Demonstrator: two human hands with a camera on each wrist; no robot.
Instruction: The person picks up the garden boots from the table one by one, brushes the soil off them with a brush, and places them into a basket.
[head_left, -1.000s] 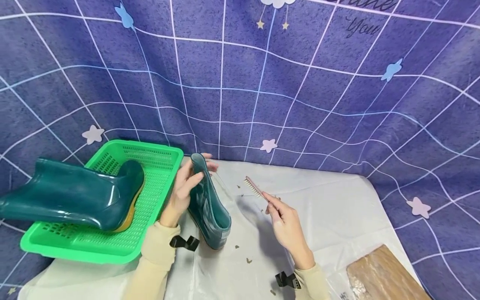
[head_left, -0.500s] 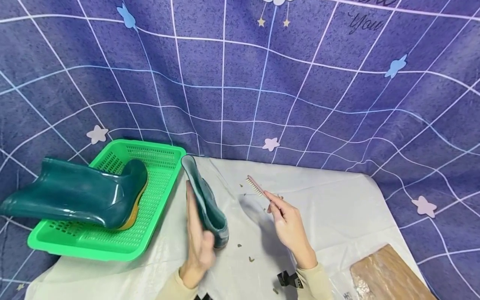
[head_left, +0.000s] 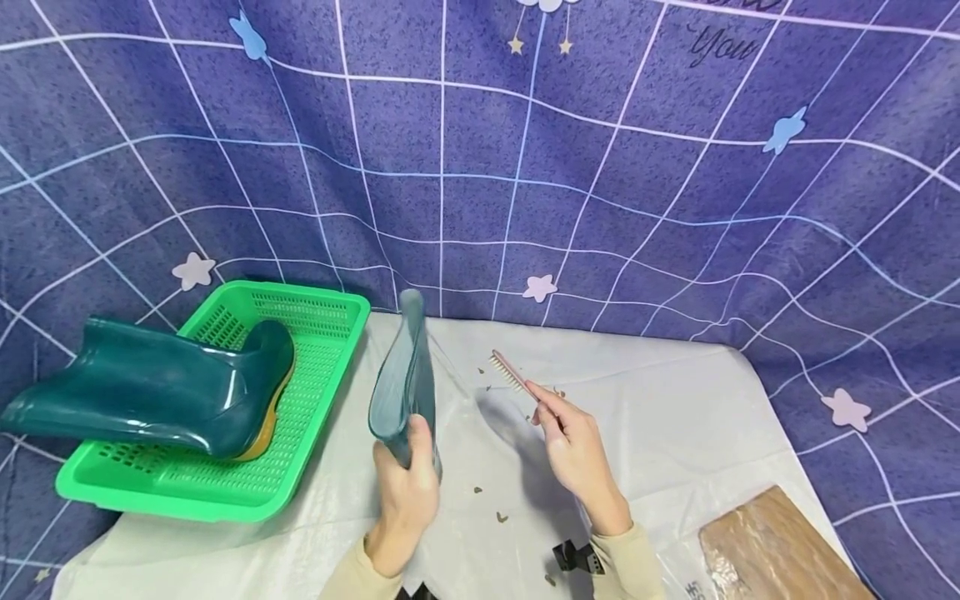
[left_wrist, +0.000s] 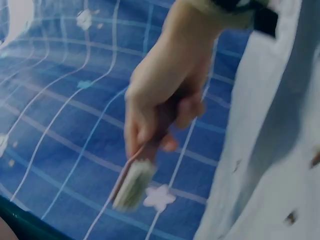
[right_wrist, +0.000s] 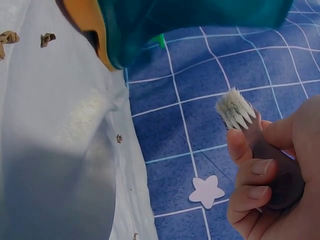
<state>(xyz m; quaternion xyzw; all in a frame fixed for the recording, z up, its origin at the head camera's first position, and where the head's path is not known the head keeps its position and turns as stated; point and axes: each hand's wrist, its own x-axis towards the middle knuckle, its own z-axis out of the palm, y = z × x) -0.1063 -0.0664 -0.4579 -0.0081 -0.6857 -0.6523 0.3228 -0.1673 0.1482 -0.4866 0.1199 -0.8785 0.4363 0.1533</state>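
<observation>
My left hand (head_left: 407,500) grips a dark green rubber boot (head_left: 422,375) by the near edge of its open top, thumb over the rim. The boot stands upright over the white sheet; its orange-brown sole (right_wrist: 86,22) shows in the right wrist view. To the right, my right hand (head_left: 579,458) holds a small pink-handled brush (head_left: 513,375) in curled fingers, apart from the boot. The brush's pale bristles (right_wrist: 234,107) look dirty in the right wrist view. The left wrist view catches only a dark strip of the boot (left_wrist: 25,222).
A green plastic basket (head_left: 322,400) at the left bears a second green boot (head_left: 165,387) on its side. Brown crumbs (head_left: 502,517) lie scattered on the white sheet (head_left: 637,400). A brown slab in clear plastic (head_left: 776,546) lies front right. A blue-purple grid cloth (head_left: 480,150) hangs behind.
My left hand has moved from the boot's far side to its near side, now gripping its top edge. The boot has turned and stands straighter. My right hand and brush stay nearly still.
</observation>
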